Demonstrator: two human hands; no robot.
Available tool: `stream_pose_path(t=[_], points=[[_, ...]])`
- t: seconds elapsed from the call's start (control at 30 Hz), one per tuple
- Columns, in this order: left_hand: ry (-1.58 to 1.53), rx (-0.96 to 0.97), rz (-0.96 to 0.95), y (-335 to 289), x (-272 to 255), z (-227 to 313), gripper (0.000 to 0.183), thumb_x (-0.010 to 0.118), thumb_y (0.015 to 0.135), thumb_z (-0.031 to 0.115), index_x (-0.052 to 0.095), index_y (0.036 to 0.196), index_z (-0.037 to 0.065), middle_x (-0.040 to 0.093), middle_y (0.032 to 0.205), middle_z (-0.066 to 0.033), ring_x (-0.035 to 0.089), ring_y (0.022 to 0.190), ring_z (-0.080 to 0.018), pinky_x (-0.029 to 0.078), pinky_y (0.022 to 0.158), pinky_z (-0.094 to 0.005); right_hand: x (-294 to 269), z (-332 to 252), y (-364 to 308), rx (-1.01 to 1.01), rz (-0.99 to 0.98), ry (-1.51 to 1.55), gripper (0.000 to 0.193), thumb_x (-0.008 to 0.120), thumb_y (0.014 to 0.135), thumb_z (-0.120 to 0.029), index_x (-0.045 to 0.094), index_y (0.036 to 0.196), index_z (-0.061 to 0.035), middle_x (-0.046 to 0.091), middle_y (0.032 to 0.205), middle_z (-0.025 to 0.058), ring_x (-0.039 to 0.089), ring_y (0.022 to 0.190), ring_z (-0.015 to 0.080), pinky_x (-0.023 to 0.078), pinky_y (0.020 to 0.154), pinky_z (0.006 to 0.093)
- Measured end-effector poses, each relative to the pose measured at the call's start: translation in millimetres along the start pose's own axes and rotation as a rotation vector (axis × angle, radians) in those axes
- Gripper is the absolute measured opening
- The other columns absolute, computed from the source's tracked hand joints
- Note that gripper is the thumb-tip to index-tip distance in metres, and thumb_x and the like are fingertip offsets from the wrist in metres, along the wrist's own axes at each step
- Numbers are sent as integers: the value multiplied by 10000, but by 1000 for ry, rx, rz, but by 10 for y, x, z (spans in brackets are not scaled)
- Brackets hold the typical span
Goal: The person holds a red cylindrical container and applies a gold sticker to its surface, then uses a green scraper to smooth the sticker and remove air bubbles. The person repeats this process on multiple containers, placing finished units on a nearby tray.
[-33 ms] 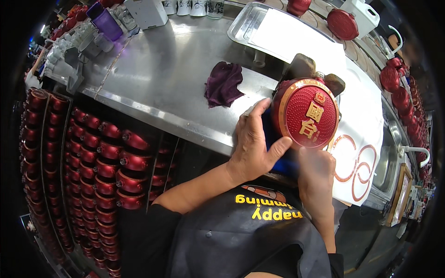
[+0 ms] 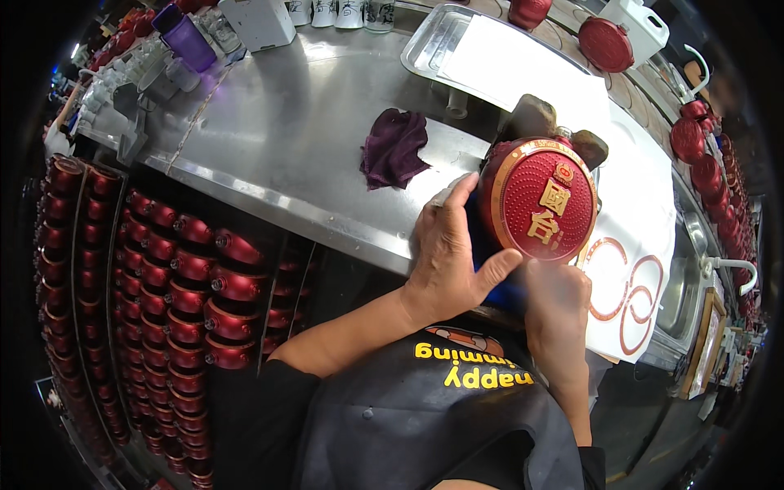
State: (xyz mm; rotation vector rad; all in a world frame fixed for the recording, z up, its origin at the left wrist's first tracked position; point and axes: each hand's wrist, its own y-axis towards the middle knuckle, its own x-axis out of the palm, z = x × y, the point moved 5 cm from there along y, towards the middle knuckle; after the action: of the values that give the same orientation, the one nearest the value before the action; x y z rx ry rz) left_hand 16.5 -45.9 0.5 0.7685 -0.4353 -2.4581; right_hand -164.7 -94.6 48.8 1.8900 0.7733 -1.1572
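A round, flat red bottle (image 2: 545,204) with raised gold characters and a gold-orange band round its rim leans face-up against two dark, worn, rounded blocks (image 2: 532,116). My left hand (image 2: 445,261) is at its lower left, fingers apart and thumb stretched toward the lower rim. Close to that rim, my right hand (image 2: 559,298) is curled closed; a blurred patch covers its fingertips, so what they pinch is hidden. Something blue (image 2: 500,296) shows beneath the bottle, between the hands. To the right, red ring-shaped strips (image 2: 641,302) lie on a white sheet (image 2: 633,180).
A crumpled purple cloth (image 2: 394,149) lies on the steel table (image 2: 278,139). Beyond it stands a metal tray (image 2: 420,51) with white paper. Racked red bottles (image 2: 192,265) fill the lower left. A sink (image 2: 676,302) and a framed board (image 2: 704,343) are at right.
My left thumb has shifted slightly to the right along the bottle's lower rim. The bottle and my right hand look the same.
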Motion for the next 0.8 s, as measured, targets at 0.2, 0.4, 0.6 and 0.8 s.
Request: stream_pose_path(t=[0.2, 0.4, 0.6, 0.8], points=[[45, -51, -1, 24, 43, -5, 998, 710, 945, 480, 181, 1562, -99, 462, 1456, -320, 454, 1338, -444, 261, 1157, -539, -2, -5, -1, -5, -11, -16, 812, 672, 684, 122, 622, 1440, -167, 491, 1115, 126, 531, 1023, 306, 457, 902, 447], [224, 296, 152, -268, -36, 228, 732, 656, 967, 486, 449, 1528, 65, 473, 1524, -184, 320, 1455, -381, 167, 1182, -573, 5, 14, -7, -17, -24, -22, 801, 678, 681, 113, 632, 1430, -167, 494, 1116, 125, 533, 1024, 305, 462, 897, 451], [546, 334, -141, -550, 229, 369, 756, 653, 911, 559, 494, 1550, 188, 382, 1596, -137, 217, 1489, -378, 135, 1153, -628, -2, 7, 15, -21, -42, -37, 763, 693, 679, 101, 660, 1398, -153, 498, 1114, 121, 540, 1020, 301, 468, 893, 447], [358, 135, -15, -243, 48, 260, 993, 587, 955, 599, 226, 1631, -32, 432, 1550, -259, 215, 1494, -491, 121, 1152, -679, 9, 5, -1, -4, -13, -15, 770, 688, 674, 112, 658, 1399, -146, 502, 1121, 123, 547, 1024, 304, 467, 900, 445]])
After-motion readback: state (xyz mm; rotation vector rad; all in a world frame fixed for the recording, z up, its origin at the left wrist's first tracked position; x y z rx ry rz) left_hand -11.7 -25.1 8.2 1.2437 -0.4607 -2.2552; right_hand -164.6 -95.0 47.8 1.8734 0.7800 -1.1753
